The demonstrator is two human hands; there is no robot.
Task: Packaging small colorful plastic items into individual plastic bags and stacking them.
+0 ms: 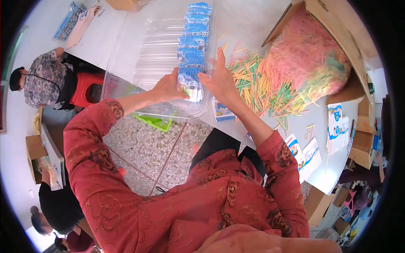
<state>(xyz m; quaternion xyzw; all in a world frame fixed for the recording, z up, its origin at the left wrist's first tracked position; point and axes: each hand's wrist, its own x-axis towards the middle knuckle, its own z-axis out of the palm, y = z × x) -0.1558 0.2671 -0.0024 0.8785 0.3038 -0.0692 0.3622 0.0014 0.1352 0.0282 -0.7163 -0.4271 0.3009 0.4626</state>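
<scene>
A row of blue-and-white packets (194, 42) stands packed along the right side of a clear plastic tray (114, 63). My left hand (167, 87) is closed against the left side of the nearest packets, its thumb by their lower edge. Opposite it, my right hand (222, 84) presses its thumb on the same packets, while its index finger stretches up along the tray's right side. Thin coloured sticks show at the end of the nearest packet (193, 92). My other right-hand fingers are partly hidden.
Loose pink, yellow and green sticks (263, 84) spill from a bag in a cardboard box (341, 29) on the right. Printed cards (311, 154) lie at the table's right edge. Below the tray is a green basket (156, 122). A person (44, 80) sits near a red stool (86, 88).
</scene>
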